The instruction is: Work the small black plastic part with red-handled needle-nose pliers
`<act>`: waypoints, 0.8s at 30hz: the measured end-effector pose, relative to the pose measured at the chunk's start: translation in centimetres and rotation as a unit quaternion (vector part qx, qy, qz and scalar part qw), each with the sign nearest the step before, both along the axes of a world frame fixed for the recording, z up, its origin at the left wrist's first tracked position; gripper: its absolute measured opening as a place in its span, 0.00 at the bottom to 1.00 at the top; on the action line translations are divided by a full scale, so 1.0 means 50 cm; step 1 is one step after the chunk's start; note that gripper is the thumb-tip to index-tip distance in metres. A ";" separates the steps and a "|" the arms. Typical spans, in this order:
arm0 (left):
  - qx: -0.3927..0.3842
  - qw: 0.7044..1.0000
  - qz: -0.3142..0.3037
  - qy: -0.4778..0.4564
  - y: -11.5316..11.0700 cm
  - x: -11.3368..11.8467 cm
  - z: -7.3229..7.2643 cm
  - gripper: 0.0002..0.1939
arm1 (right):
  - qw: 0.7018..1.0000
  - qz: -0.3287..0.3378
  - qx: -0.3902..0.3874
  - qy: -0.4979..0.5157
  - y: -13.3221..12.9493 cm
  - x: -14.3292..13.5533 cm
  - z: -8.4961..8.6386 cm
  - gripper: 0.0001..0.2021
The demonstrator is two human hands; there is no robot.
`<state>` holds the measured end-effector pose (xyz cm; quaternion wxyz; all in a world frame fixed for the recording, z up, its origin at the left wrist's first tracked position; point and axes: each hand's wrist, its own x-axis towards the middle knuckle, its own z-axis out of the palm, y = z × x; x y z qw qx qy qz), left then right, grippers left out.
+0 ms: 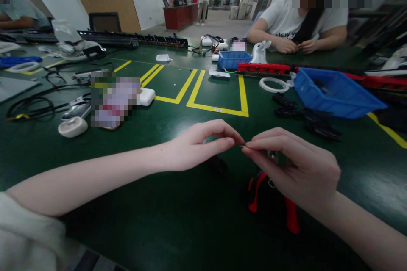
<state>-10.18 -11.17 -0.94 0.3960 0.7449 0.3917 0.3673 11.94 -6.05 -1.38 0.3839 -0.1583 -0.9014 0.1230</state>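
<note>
My left hand [203,142] and my right hand [294,161] meet over the table, fingertips almost touching. Thumb and forefinger of each are pinched together at a small thin light-coloured piece [242,146], too small to name. Beneath my right hand lies a pair of pliers with red handles [292,216], its head partly covered by the fingers. A small black item [218,164] rests on the table below my left hand, partly hidden.
Several black parts [321,123] lie beside a blue bin [337,93] at the right, near a white tape ring [274,85]. A phone [116,101], a white case [146,97] and cables stand left on the green table [159,220]. Across it sits a person [302,29].
</note>
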 end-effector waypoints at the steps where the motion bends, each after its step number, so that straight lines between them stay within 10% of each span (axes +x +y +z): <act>1: 0.038 0.999 0.007 0.035 -0.001 -0.014 -0.007 0.09 | 1.000 0.002 -0.024 -0.011 0.003 -0.004 -0.003 0.05; 7: 0.133 0.963 -0.051 0.230 0.003 -0.072 -0.066 0.22 | 0.984 0.058 -0.136 -0.096 0.012 -0.024 -0.026 0.06; 24: 0.139 0.959 -0.055 0.243 0.016 -0.076 -0.095 0.21 | 0.972 0.074 -0.200 -0.101 0.025 -0.068 -0.038 0.08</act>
